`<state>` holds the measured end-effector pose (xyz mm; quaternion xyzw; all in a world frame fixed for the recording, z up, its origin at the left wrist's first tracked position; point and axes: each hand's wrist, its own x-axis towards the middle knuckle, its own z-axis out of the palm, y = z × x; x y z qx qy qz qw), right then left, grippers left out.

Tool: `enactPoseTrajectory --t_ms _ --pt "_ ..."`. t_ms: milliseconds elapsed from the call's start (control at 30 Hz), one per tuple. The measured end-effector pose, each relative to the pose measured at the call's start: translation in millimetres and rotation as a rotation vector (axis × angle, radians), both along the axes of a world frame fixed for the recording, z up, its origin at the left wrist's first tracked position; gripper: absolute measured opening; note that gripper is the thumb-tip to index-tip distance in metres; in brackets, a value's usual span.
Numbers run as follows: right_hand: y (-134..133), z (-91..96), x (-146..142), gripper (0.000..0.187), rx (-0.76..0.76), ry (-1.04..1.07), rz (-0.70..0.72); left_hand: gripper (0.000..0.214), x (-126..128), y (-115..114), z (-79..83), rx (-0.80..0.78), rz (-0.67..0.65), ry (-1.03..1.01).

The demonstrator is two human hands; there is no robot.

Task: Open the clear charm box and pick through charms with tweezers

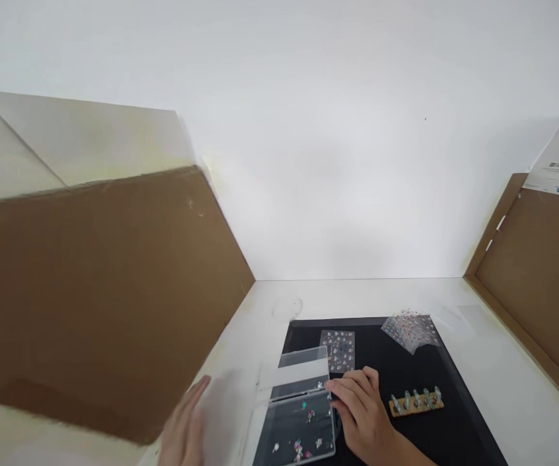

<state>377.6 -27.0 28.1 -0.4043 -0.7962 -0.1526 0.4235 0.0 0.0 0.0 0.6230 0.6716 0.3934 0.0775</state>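
Observation:
A clear plastic case (303, 414) with its lid (303, 366) raised lies over the left part of a black mat (429, 433). Small coloured rhinestones (298, 448) are scattered inside it. At the case's right edge, near the hinge line, my right hand (364, 414) pinches the plastic between thumb and fingers. My left hand (184, 424) is off to the left above the white table, fingers stretched out and touching nothing that I can see. Right of my right hand stands a cork strip (416, 404) holding several glossy nail tips upright.
Behind the lid lies a patterned nail sticker sheet (340, 349). More sticker sheets (412, 331) overlap at the mat's far right corner. Brown cardboard panels stand at left (99, 298) and right (546, 272), with a white wall (347, 142) behind.

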Motion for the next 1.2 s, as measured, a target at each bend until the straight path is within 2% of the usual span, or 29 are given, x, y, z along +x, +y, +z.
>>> enactPoseTrajectory --t_ms 100,200,267,467,733,1000,1133,1200 --pt "1.6 -1.9 0.6 0.033 -0.010 0.014 0.009 0.066 0.6 15.0 -11.4 -0.094 -0.090 0.075" --pt "2.7 -6.1 3.1 0.034 -0.032 0.026 0.022 0.066 13.0 24.7 -17.5 -0.102 -0.134 0.295" --pt "4.0 -9.9 5.1 0.035 -0.044 0.033 0.038 0.068 22.1 26.4 -19.5 -0.094 -0.139 0.433" --pt "9.9 -16.2 7.0 0.037 -0.068 0.040 0.085 0.068 29.7 22.6 -23.6 -0.104 -0.156 0.557" --pt "13.0 -10.6 1.4 0.035 -0.088 0.009 0.154 0.066 27.4 25.8 -23.6 -0.087 -0.173 0.613" --pt "15.1 -9.3 -1.9 0.032 -0.129 -0.029 0.173 0.068 23.8 29.7 -31.4 -0.104 -0.150 0.612" --pt "16.8 -14.5 -3.3 0.030 -0.161 -0.030 0.191 0.066 7.3 38.1 -39.9 -0.106 -0.188 0.560" --pt "18.4 -17.2 -4.0 0.027 -0.169 -0.031 0.208 0.061 -8.3 45.4 -49.4 -0.137 -0.258 0.532"
